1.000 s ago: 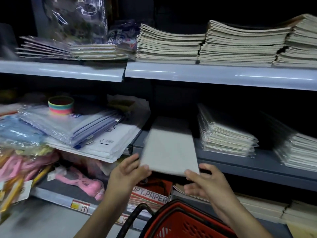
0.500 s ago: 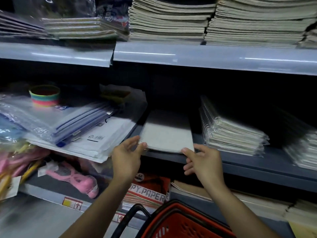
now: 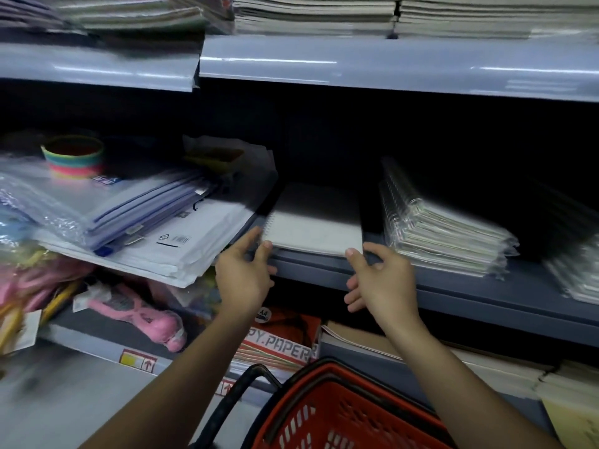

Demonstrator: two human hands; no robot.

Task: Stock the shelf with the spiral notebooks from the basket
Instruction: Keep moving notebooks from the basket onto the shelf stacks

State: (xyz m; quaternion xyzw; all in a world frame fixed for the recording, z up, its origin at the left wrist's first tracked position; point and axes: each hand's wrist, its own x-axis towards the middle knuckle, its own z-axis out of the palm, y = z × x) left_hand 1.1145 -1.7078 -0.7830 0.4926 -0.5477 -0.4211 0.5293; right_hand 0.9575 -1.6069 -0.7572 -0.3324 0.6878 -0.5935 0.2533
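Head view: white spiral-bound notebook (image 3: 314,222) lies flat at front edge of grey metal shelf (image 3: 453,293), left of wrapped notebook stack (image 3: 444,228). Left hand (image 3: 244,273) and right hand (image 3: 381,280), fingers loosely spread, fingertips touching its near corners. Red plastic basket (image 3: 350,413) below.

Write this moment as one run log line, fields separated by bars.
step: seat notebook | spiral notebook: flat on middle shelf | left hand: fingertips at near left corner | right hand: thumb at near right corner | basket: below
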